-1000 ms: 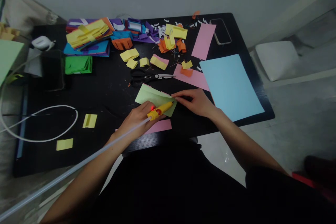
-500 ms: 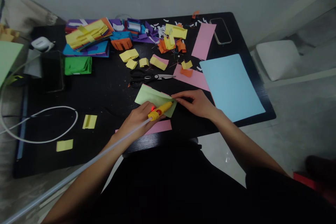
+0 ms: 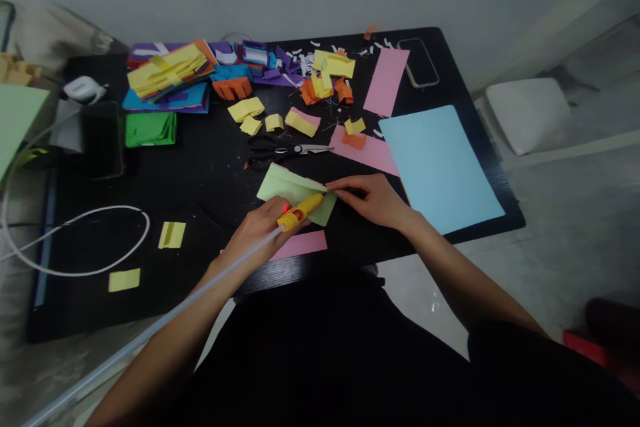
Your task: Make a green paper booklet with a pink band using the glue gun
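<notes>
My left hand (image 3: pixel 262 225) is closed around a small yellow hot glue gun (image 3: pixel 299 211) with a red light on it. From its back a long translucent glue stick (image 3: pixel 165 321) runs over my left forearm. The nozzle points at the right part of a folded light green paper (image 3: pixel 285 185), close to the fold. With thumb and forefinger, my right hand (image 3: pixel 371 197) pinches the paper's right edge. A pink paper strip (image 3: pixel 303 244) lies partly under my left hand. Black-handled scissors (image 3: pixel 287 149) rest just beyond the green paper.
A light blue sheet (image 3: pixel 443 170) covers the table's right side, near a phone (image 3: pixel 421 65). Folded coloured paper stacks (image 3: pixel 170 70) and scraps (image 3: pixel 320 85) line the back. A white cable (image 3: pixel 80 273) loops at left, beside two yellow pieces (image 3: pixel 172 235).
The glue gun's nozzle has shifted slightly left along the green paper, together with my left hand. My right hand stays at the paper's edge.
</notes>
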Demonstrator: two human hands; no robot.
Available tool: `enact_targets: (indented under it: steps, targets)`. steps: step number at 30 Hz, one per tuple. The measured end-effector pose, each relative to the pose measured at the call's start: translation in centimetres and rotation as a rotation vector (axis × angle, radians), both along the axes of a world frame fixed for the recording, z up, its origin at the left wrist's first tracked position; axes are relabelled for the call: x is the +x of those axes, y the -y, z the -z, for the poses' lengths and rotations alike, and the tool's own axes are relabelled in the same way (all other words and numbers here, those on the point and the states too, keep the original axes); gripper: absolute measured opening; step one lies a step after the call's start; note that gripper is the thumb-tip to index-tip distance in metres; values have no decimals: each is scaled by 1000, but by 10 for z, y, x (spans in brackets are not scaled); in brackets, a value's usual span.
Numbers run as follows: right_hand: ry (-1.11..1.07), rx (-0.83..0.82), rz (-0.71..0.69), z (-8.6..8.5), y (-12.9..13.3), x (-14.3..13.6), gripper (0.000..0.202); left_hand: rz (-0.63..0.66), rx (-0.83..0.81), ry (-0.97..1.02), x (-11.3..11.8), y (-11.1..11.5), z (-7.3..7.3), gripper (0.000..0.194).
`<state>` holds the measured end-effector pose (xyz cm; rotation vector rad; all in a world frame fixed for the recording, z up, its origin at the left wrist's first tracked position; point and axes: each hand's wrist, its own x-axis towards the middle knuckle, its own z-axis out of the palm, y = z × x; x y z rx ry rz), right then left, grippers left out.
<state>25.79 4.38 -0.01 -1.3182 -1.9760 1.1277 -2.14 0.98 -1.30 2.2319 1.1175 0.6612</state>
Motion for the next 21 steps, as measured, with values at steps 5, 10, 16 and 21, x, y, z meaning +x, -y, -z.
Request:
enact_targets:
  steps: [5,10,16,21]
  targets:
    - [20,-3,0,0,0,0,25,-59,18,-18,-12,-1,-1,31]
    - [46,11,3,-3,0,0,26,-126,60,-92,-28,-2,-2,30]
    - [45,14,-1,-5,0,-1,26,-235,59,-165,-44,-1,0,28]
    - [20,72,-35,-6,2,-2,25,-282,58,-165,-50,3,-7,20]
